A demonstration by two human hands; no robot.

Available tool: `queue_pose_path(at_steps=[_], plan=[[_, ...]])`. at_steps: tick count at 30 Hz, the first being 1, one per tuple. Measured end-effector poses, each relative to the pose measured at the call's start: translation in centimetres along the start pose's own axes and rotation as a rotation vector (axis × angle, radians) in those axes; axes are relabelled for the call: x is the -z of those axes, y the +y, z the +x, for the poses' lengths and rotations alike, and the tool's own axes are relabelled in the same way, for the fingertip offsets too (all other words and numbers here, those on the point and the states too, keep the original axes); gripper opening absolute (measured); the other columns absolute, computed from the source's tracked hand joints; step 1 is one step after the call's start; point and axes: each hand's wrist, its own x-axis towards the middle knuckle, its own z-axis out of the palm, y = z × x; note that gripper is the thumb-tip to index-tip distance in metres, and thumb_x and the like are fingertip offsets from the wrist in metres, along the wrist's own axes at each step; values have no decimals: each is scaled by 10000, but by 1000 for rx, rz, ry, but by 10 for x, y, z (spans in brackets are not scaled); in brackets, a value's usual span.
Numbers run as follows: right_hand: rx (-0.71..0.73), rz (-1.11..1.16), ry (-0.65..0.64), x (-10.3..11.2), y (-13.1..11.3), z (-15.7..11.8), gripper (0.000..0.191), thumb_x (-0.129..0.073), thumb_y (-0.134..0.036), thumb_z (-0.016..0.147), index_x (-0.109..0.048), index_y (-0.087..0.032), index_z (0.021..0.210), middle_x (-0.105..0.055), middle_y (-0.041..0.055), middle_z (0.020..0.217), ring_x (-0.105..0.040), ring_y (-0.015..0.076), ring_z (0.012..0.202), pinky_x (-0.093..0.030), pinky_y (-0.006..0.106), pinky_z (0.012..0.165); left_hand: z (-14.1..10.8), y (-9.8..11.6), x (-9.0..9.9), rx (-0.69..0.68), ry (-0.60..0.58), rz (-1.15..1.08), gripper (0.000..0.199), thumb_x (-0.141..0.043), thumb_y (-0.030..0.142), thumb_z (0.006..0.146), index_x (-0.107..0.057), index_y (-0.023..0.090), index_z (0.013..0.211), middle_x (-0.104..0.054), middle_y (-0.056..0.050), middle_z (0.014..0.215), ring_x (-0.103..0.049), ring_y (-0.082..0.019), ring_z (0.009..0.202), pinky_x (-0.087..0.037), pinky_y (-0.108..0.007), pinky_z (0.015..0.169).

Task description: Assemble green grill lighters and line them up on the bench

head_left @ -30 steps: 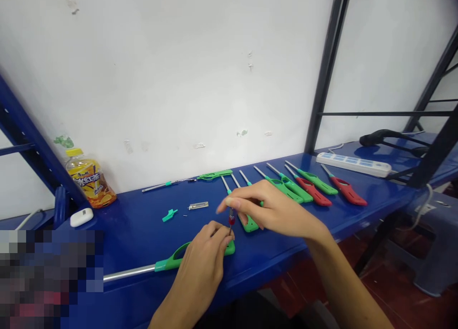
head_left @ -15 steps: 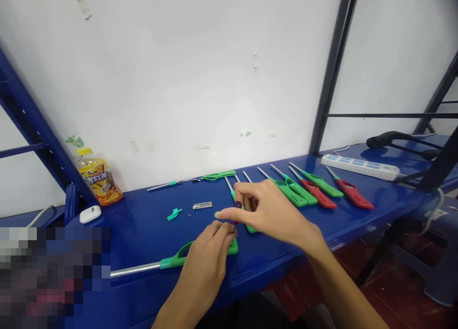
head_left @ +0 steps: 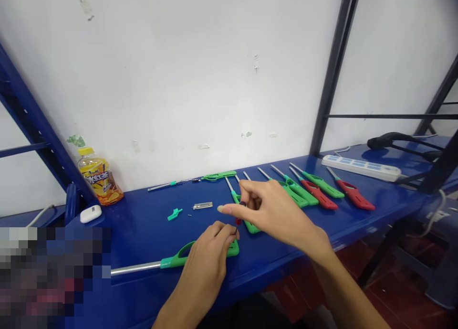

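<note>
taking the green lighter (head_left: 179, 261) as datum, i record a strip of bare blue tabletop (head_left: 139, 231) just beyond its tube, passable at low height. farther beyond it, a teal piece (head_left: 174, 214) and a slotted metal part (head_left: 202, 206) obstruct a flat sweep. at its right end, the right hand (head_left: 275, 214) and screwdriver (head_left: 238, 220) bar entry from above; the left hand (head_left: 208, 257) covers its middle. well right of it, a row of lighters (head_left: 307, 197) limits sideways travel; i find passage only above them.

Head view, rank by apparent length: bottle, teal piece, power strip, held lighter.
1. Held lighter, even partly covered
2. Power strip
3. Bottle
4. Teal piece
</note>
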Motion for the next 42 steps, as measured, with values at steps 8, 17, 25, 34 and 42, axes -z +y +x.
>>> queue_pose_path(at_steps=[8, 17, 25, 34, 42], plan=[[54, 183, -136, 6, 0, -2, 275, -588, -465, 1037, -633, -244, 880, -600, -76, 594, -513, 100, 515, -363, 243, 525, 0, -2, 0, -14, 12, -23, 324, -302, 269, 1112, -592, 251, 968, -636, -31, 1030, -594, -224, 925, -430, -352, 836], [28, 118, -36, 3, 0, 1, 357, -740, -495, 923, -589, -227, 743, -563, -86, 511, -489, 93, 472, -336, 239, 494, -1, -2, 0, -6, 8, 23, 326, -295, 252, 1104, -593, 255, 971, -649, -35, 1038, -603, -234, 935, -438, -357, 849], [6, 205, -57, 3, 6, 1, 314, -684, -454, 976, -602, -231, 771, -510, -88, 497, -441, 92, 453, -323, 227, 473, -1, -1, 1, -13, -2, 24, 330, -295, 249, 1108, -601, 255, 985, -655, -25, 1043, -611, -224, 952, -434, -353, 854], [39, 365, -262, 12, 5, 0, 265, -548, -451, 1057, -709, -241, 1076, -702, -31, 773, -613, 104, 555, -476, 228, 552, 0, -3, -1, -14, 7, 12, 343, -285, 270, 1108, -598, 247, 968, -641, -33, 1004, -594, -229, 912, -433, -357, 838], [-75, 407, -177, 2, 10, 2, 306, -767, -483, 902, -586, -236, 893, -585, -80, 558, -596, 133, 512, -450, 244, 528, 1, -4, 0, -25, -19, 10, 344, -282, 272, 1105, -602, 250, 980, -643, -34, 1028, -600, -236, 938, -430, -371, 864]])
